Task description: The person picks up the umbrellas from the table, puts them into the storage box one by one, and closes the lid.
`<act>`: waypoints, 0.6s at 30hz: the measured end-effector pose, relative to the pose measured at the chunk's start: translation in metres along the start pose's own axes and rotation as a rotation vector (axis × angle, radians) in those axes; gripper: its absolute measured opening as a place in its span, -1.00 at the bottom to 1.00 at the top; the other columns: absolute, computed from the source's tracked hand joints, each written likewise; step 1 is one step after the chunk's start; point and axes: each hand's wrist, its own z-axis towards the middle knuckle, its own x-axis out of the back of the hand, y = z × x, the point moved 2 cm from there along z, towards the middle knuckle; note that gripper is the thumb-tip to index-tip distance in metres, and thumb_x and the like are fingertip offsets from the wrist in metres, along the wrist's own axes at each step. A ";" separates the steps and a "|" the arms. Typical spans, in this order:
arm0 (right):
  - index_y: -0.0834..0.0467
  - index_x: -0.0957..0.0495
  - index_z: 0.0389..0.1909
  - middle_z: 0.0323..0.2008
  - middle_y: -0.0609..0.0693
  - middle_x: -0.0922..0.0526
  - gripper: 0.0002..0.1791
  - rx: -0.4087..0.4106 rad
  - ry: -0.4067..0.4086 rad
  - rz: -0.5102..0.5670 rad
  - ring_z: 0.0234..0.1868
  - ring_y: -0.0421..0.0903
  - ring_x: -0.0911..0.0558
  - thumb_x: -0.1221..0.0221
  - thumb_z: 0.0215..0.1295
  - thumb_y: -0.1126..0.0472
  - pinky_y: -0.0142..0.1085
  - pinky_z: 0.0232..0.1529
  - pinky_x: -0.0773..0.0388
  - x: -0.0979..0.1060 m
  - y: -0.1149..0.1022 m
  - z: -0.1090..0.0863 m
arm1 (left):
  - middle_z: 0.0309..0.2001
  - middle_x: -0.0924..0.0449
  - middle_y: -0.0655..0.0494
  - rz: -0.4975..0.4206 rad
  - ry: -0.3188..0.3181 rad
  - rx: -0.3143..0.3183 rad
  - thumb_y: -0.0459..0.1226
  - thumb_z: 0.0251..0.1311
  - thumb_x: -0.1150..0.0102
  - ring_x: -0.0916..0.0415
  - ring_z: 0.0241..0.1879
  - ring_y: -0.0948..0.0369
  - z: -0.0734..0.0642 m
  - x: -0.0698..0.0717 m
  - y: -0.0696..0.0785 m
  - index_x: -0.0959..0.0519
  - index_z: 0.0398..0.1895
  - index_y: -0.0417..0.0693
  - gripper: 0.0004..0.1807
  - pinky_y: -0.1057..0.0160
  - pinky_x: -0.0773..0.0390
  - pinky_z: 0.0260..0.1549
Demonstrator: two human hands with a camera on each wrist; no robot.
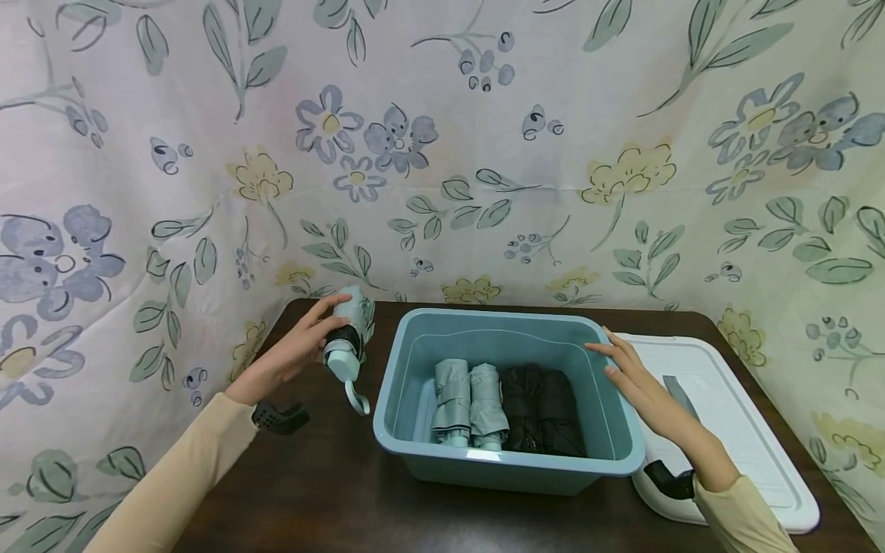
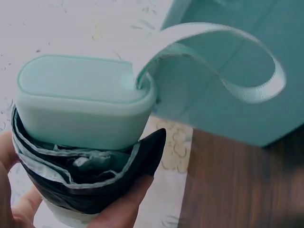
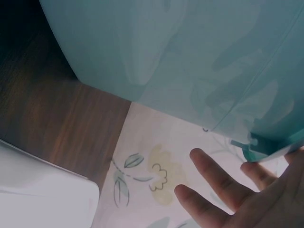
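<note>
My left hand [image 1: 313, 332] grips a folded mint-green umbrella [image 1: 343, 357] in the air, left of the blue-green bin [image 1: 508, 465]. Its flat handle end [image 2: 80, 80] and pale wrist strap [image 2: 256, 92] face the left wrist camera; a dark band of fabric wraps below the handle. My right hand [image 1: 639, 388] is at the bin's right rim with its fingers spread and fairly straight. Inside the bin, two light grey-green folded umbrellas [image 1: 452, 399] lie side by side. Beside them are two black folded bundles [image 1: 561, 415].
A white lid [image 1: 754, 453] with a grey handle [image 1: 681, 395] lies on the dark wooden table [image 1: 297, 484], right of the bin and partly under my right forearm. A floral cloth [image 1: 442, 230] hangs behind and at both sides of the table.
</note>
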 end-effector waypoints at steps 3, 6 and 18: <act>0.04 -0.19 0.33 0.44 0.16 0.20 -0.56 0.001 0.001 -0.003 0.38 0.37 0.15 0.20 0.46 0.19 0.50 -0.05 0.03 0.000 0.000 0.000 | 0.14 -0.05 -0.35 -0.028 0.002 -0.003 -0.06 0.38 0.12 -0.53 -0.36 0.10 -0.001 -0.002 0.004 0.03 0.41 0.24 -0.40 0.14 -0.56 -0.47; 0.04 -0.19 0.33 0.44 0.17 0.20 -0.56 0.002 0.002 -0.003 0.38 0.37 0.15 0.20 0.46 0.19 0.50 -0.05 0.03 0.000 -0.001 0.000 | 0.15 -0.04 -0.34 -0.054 -0.002 0.001 -0.07 0.37 0.10 -0.53 -0.37 0.09 -0.002 -0.005 0.008 0.00 0.40 0.25 -0.41 0.16 -0.57 -0.47; 0.06 -0.19 0.34 0.44 0.18 0.21 -0.56 0.002 0.004 -0.008 0.37 0.38 0.15 0.22 0.47 0.18 0.50 -0.05 0.04 -0.001 0.002 -0.001 | 0.19 -0.05 -0.30 -0.018 -0.077 -0.039 -0.08 0.37 0.09 -0.50 -0.28 0.09 -0.006 -0.023 0.025 -0.02 0.40 0.26 -0.42 0.14 -0.57 -0.46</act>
